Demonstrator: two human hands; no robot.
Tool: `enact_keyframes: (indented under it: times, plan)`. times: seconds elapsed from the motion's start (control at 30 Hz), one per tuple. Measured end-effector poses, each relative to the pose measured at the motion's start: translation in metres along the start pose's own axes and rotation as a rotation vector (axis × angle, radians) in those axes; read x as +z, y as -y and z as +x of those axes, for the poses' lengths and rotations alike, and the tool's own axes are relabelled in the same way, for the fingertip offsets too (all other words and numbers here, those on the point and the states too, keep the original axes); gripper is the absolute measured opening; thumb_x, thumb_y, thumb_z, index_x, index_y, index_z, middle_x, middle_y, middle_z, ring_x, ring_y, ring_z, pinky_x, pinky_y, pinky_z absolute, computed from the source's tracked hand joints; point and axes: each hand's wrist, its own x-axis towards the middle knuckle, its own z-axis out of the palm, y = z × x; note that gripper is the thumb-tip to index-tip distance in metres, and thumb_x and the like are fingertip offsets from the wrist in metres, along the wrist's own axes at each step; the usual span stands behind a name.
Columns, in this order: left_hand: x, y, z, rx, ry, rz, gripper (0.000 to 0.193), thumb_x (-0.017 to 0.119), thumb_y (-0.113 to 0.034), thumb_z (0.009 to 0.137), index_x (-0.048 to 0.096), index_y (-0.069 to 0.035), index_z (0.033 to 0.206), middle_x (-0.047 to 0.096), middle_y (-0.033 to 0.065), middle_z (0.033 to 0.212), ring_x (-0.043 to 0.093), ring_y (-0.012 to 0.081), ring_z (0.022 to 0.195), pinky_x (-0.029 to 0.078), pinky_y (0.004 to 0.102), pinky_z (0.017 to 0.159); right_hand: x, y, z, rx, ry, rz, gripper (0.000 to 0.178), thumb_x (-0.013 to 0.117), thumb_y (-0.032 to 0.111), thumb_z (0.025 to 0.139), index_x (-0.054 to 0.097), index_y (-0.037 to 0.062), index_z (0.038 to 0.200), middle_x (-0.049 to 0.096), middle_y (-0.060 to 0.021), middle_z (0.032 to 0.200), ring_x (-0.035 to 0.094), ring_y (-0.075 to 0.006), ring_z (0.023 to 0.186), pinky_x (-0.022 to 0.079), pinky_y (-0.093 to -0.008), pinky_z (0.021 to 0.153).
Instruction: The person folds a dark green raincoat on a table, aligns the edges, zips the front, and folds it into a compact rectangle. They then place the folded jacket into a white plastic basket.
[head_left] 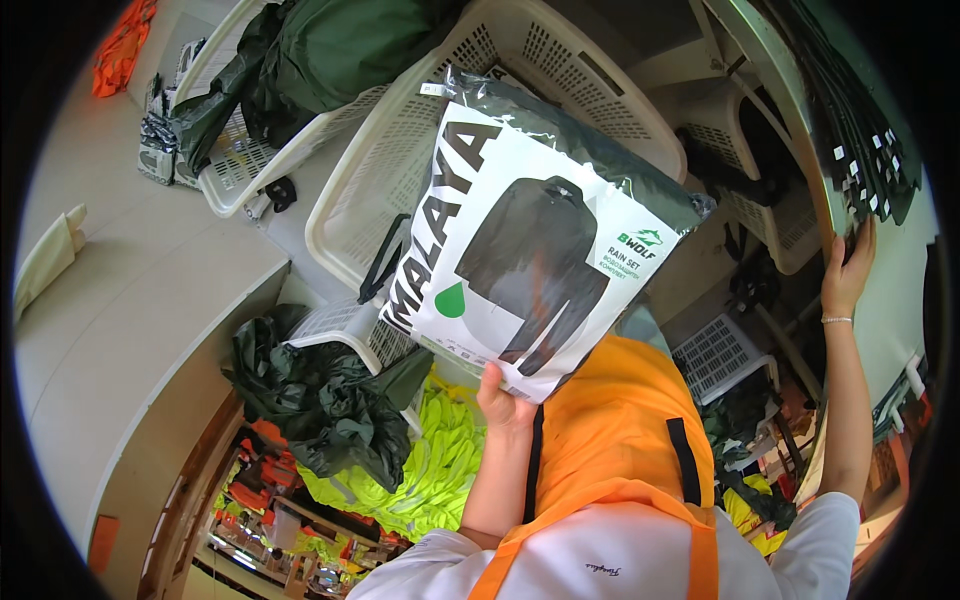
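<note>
My left hand point(505, 403) grips the lower edge of a bagged rain suit point(535, 260), its thumb over the front. The flat clear package has a white printed sheet picturing a dark jacket and trousers, with dark folded fabric showing along its upper side. It is tilted in front of me, above a white plastic basket point(345, 190). Far to the right, my right hand point(850, 275) reaches up with its fingers stretched out at the end of a stack of dark pieces with small white tags point(865, 160). Its fingertips are partly hidden against the stack.
Another white basket point(228, 185) at the upper left holds dark green fabric point(330, 60). Crumpled dark green plastic point(320, 390) and bright yellow garments point(435, 470) lie at lower left. A pale table point(130, 330) spans the left; a white stool point(718, 355) stands at right.
</note>
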Motion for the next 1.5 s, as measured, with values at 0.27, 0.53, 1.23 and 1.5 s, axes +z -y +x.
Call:
enact_keyframes:
  times: [0.27, 0.53, 1.23, 1.5]
  plan:
    - [-0.037, -0.003, -0.018, -0.121, -0.341, 0.033, 0.058, 0.060, -0.031, 0.086, 0.040, -0.003, 0.134, 0.049, 0.0152, 0.131, 0.045, 0.0360, 0.121, 0.032, 0.0516, 0.105, 0.000, -0.004, -0.003, 0.000, 0.016, -0.021, 0.062, 0.046, 0.038, 0.093, 0.034, -0.0052, 0.135, 0.035, -0.0221, 0.141, 0.035, -0.0364, 0.129, 0.029, -0.0391, 0.107]
    - [-0.085, -0.019, -0.003, -0.086, -0.547, 0.230, 0.053, 0.060, -0.017, 0.087, 0.037, 0.002, 0.131, 0.052, 0.0183, 0.123, 0.053, 0.0341, 0.112, 0.045, 0.0469, 0.095, 0.002, -0.008, -0.007, 0.016, 0.019, -0.010, 0.064, 0.044, 0.041, 0.094, 0.033, -0.0067, 0.135, 0.033, -0.0235, 0.141, 0.033, -0.0375, 0.130, 0.026, -0.0402, 0.108]
    - [-0.008, -0.019, 0.168, -0.128, -0.272, 0.351, 0.054, 0.060, -0.019, 0.088, 0.037, 0.002, 0.132, 0.052, 0.0171, 0.124, 0.052, 0.0328, 0.114, 0.045, 0.0481, 0.094, -0.004, 0.003, -0.006, 0.056, 0.031, -0.042, 0.066, 0.045, 0.044, 0.091, 0.037, -0.0072, 0.132, 0.035, -0.0250, 0.139, 0.035, -0.0394, 0.128, 0.026, -0.0410, 0.107]
    - [-0.138, -0.062, 0.339, -0.016, -0.481, 1.334, 0.081, 0.070, -0.040, 0.077, 0.036, 0.009, 0.132, 0.049, 0.0237, 0.128, 0.053, 0.0328, 0.106, 0.047, 0.0424, 0.087, -0.008, 0.029, 0.000, 0.186, -0.042, 0.095, 0.075, 0.055, 0.050, 0.085, 0.042, -0.0091, 0.128, 0.042, -0.0277, 0.134, 0.039, -0.0424, 0.124, 0.031, -0.0452, 0.104]
